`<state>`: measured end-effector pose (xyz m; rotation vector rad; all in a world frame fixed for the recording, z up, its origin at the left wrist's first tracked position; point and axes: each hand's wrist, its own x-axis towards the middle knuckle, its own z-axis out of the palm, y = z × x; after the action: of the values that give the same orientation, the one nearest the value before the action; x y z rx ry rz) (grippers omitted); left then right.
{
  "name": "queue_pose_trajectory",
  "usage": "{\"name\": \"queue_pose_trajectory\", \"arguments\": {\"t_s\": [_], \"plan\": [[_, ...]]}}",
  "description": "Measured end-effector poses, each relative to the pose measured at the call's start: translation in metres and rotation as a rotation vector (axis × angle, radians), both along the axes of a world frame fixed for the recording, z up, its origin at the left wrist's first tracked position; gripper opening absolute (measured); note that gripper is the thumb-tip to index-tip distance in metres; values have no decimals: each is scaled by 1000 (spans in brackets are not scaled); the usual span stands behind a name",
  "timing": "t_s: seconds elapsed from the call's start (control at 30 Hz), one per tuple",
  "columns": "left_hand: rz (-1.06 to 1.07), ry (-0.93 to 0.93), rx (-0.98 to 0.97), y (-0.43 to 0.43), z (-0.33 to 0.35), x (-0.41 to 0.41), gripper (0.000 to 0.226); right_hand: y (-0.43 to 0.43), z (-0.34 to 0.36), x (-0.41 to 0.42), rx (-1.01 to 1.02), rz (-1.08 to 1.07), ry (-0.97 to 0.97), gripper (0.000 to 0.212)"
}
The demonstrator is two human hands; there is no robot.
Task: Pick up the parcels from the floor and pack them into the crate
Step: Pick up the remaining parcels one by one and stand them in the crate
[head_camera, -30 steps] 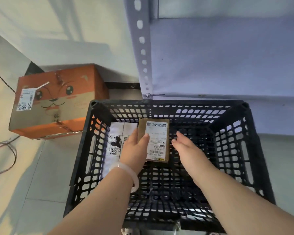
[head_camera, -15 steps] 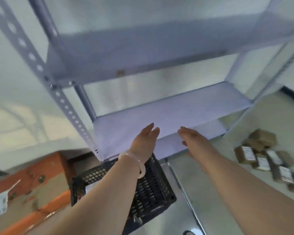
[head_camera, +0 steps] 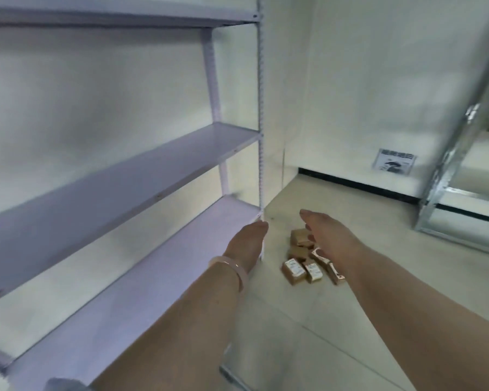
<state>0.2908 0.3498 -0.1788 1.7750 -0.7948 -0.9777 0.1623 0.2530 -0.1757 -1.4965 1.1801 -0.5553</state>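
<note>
1. Pale tiled floor (head_camera: 308,320) spread beneath both hands, with a white metal shelving rack (head_camera: 141,176) left of them.
2. Left hand (head_camera: 249,241) and right hand (head_camera: 331,235) were stretched forward, fingers straight and relaxed, holding nothing.
3. Small brown cardboard parcels (head_camera: 294,270) lay on the floor just below the right hand.

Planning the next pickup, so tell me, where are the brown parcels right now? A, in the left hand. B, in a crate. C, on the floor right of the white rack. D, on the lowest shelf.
C: the parcels lie clustered on the floor just right of the white rack, and the left hand holds nothing.
</note>
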Motion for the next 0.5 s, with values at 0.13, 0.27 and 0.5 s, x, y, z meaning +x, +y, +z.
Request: {"name": "queue_pose_trajectory", "arguments": {"t_s": [0.13,0.27,0.5], "plan": [[-20,-11,-23,-75,5,-44,45,-65,4,-67,41,-72,-14,57],[-48,-12,-36,-149,-6,-76,45,-134,1,-118,37,-160,-20,56],[-14,29,95,-233,-49,-88,52,-209,-46,-142,135,-198,29,51]]}}
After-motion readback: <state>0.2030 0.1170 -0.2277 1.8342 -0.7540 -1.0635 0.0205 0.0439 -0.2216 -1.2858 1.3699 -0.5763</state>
